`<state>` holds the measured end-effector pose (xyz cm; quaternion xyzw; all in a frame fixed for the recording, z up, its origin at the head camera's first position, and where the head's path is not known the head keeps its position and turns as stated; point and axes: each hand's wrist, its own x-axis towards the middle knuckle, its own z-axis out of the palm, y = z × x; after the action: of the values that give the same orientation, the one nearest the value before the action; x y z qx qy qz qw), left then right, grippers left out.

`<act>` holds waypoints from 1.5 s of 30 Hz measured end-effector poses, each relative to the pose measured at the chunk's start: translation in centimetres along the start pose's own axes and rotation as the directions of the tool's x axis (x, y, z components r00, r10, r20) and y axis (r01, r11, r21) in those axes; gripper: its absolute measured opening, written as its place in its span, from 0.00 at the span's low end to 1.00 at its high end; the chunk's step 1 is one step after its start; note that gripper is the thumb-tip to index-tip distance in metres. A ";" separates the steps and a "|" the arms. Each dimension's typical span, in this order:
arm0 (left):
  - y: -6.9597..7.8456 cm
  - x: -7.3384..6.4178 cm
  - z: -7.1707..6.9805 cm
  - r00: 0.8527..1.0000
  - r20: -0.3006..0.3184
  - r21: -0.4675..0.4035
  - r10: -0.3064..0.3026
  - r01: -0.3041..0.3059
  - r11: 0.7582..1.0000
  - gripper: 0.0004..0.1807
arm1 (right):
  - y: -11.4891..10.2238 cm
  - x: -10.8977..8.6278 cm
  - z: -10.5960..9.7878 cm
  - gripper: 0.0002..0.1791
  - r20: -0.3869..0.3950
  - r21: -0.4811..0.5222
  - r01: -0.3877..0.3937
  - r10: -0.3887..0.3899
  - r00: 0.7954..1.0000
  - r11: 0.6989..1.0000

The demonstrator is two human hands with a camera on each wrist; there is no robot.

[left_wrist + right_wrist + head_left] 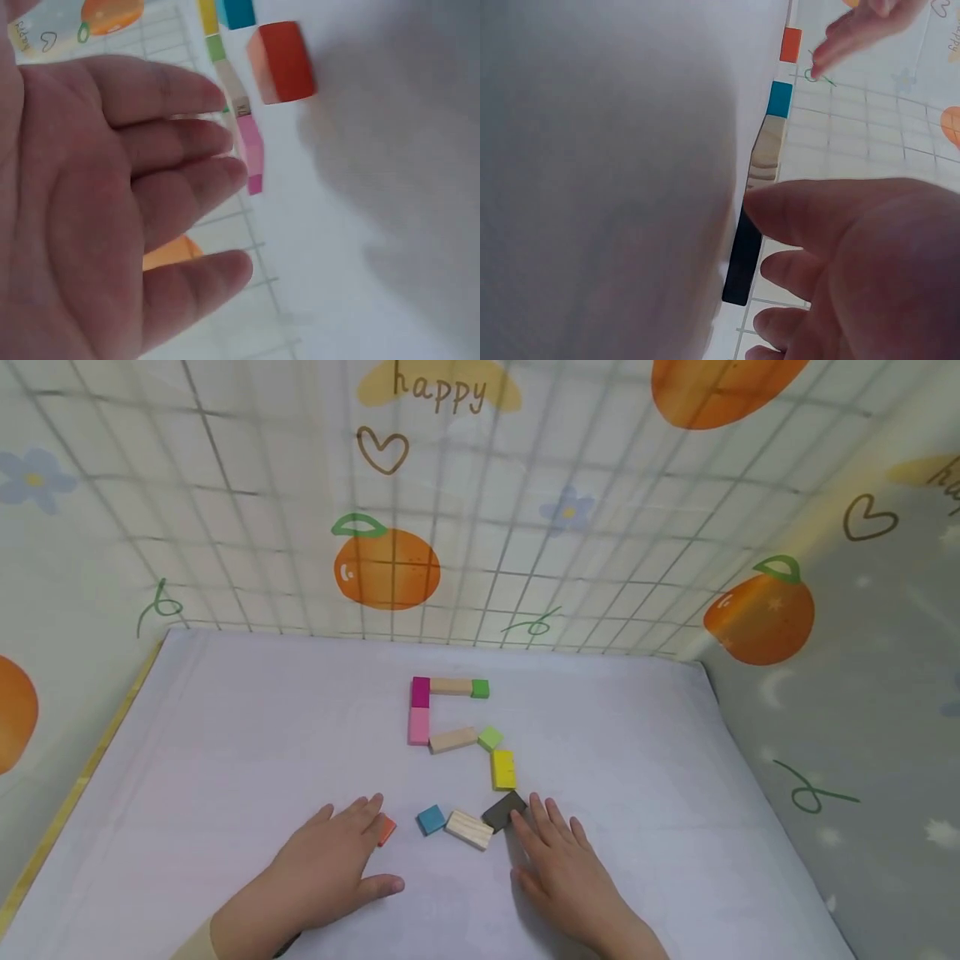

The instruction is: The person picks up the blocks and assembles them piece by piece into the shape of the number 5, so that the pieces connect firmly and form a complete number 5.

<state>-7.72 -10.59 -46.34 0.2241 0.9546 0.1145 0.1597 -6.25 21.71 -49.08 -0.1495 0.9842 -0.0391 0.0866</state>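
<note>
Wooden blocks lie in a line shaped like a 5 on a white table. My left hand [330,864] is beside the orange-red block [387,829], its fingers extended and overlapping that block's left side in the head view. In the left wrist view a gap shows between the fingers and the orange-red block [282,61]. On the right, my right hand [566,872] has its fingers stretched out, the index fingertip right at the black block [503,811]. A pale wood-grain block [469,830] meets the black one, and a blue block [431,820] sits at its left end.
Farther back, a yellow block [503,769], light green cube [491,738], plain wood block [453,741], pink block [419,727], magenta block [421,692], another plain block [451,687] and green cube [480,688] continue the line. Printed cloth over a wire grid [480,560] stands behind.
</note>
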 end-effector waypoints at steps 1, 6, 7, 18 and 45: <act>-0.1 -0.2 0.0 1.000 0.014 -0.008 0.004 -0.004 1.000 0.51 | 0.0 0.0 0.0 0.40 0.003 0.000 -0.002 0.002 1.000 1.000; -0.5 -0.4 0.7 0.999 0.024 -0.006 0.027 -0.027 1.000 0.49 | -0.1 0.1 -0.2 0.40 0.006 0.002 -0.005 0.005 1.000 1.000; -0.6 -0.1 0.9 0.999 0.015 0.002 0.031 -0.031 1.000 0.49 | -0.1 0.1 -0.2 0.40 0.004 0.002 -0.004 0.004 1.000 1.000; -0.2 3.1 2.2 0.997 -0.041 0.055 0.065 -0.063 0.996 0.51 | -0.2 0.1 -0.2 0.40 0.019 0.012 -0.008 0.008 1.000 1.000; -1.2 4.2 1.7 0.980 -0.087 -0.032 0.181 -0.184 0.982 0.34 | -0.1 0.3 0.0 0.42 0.035 0.008 -0.018 0.017 0.999 1.000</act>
<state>-11.16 -9.40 -49.32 0.3025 0.9333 0.1571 0.1129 -6.51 21.50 -49.09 -0.1412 0.9836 -0.0396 0.1049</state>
